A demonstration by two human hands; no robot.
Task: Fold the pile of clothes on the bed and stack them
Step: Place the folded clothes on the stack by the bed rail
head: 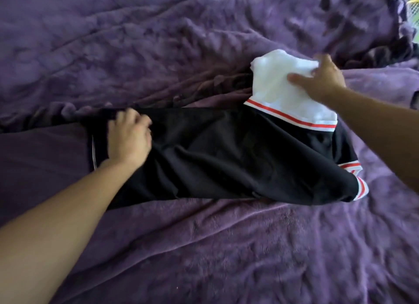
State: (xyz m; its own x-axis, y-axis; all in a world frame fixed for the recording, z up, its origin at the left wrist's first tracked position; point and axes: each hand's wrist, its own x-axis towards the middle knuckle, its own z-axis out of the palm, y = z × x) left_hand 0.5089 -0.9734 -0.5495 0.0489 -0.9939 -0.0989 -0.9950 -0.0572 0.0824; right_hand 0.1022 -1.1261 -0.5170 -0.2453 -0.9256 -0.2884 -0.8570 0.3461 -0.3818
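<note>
A black garment (226, 154) with white and red striped trim lies spread lengthwise across the purple bed. Its white part (281, 93) sticks out at the upper right, and a striped cuff (360, 186) shows at the right end. My left hand (129, 138) grips the black fabric at its left end, fingers curled into the cloth. My right hand (322, 77) pinches the far edge of the white part, thumb on top of it.
A plush purple blanket (204, 247) covers the whole bed, wrinkled and bunched into a ridge (204, 88) just behind the garment. A dark purple fold (40, 156) lies left of my left hand. A bright patch (413, 16) shows past the bed's top right corner.
</note>
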